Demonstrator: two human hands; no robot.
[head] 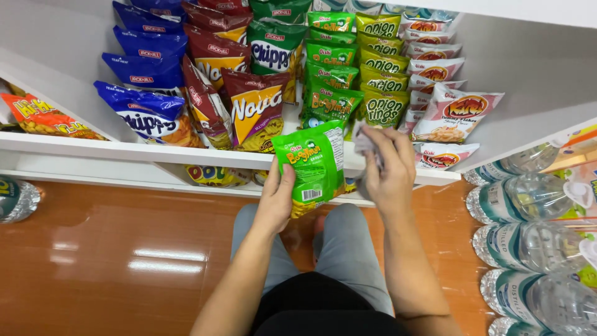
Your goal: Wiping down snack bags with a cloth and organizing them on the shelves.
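The left hand [275,200] grips a green bag [313,165] upright, just in front of the shelf [124,151], back side showing. The right hand [388,174] pinches a crumpled cloth [362,144] beside the bag, close enough to wipe it.

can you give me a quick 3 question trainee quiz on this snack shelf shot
1. True or false: the left hand holds a green snack bag.
2. What does the right hand grip? A) a water bottle B) a crumpled pale cloth C) a blue bag
3. What lies in a row at the right edge of the view, beside the orange floor?

Key
1. True; the bag is held in front of the white shelf.
2. B, the cloth is bunched in the fingers.
3. Clear water bottles, lying on their sides.
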